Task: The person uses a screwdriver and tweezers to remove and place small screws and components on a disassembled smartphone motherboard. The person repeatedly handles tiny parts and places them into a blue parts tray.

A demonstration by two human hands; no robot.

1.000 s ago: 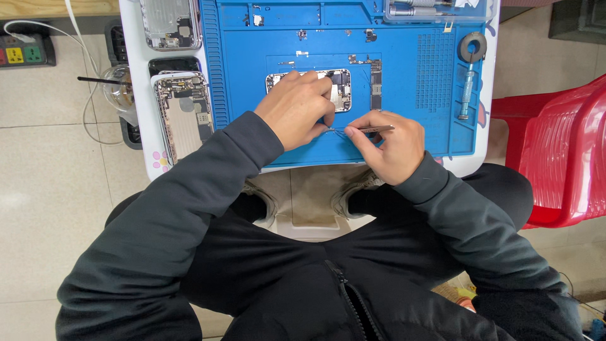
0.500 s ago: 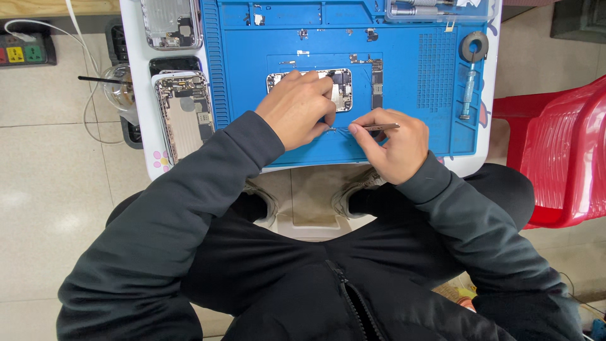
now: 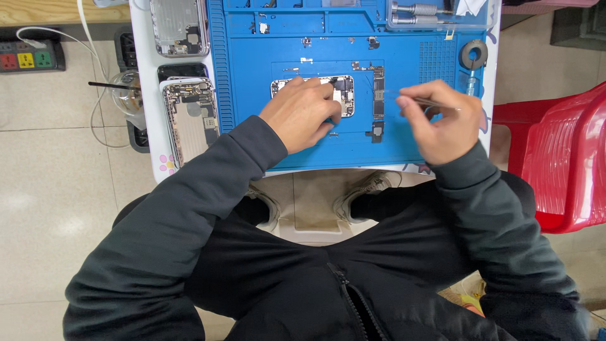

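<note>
Your left hand (image 3: 302, 112) pressed flat on opened phone (image 3: 334, 93), mat (image 3: 252, 95) centre. Your right hand (image 3: 442, 123) pinching tweezers (image 3: 421, 101), lifted clear. Logic board (image 3: 378, 95) already out; phone innards remain.

The person wears a dark charcoal long-sleeved jacket; its sleeves end in snug cuffs just behind the bare left hand (image 3: 302, 113) and right hand (image 3: 442, 123). A black zip runs down the front, well below the fingers (image 3: 328, 95).
</note>
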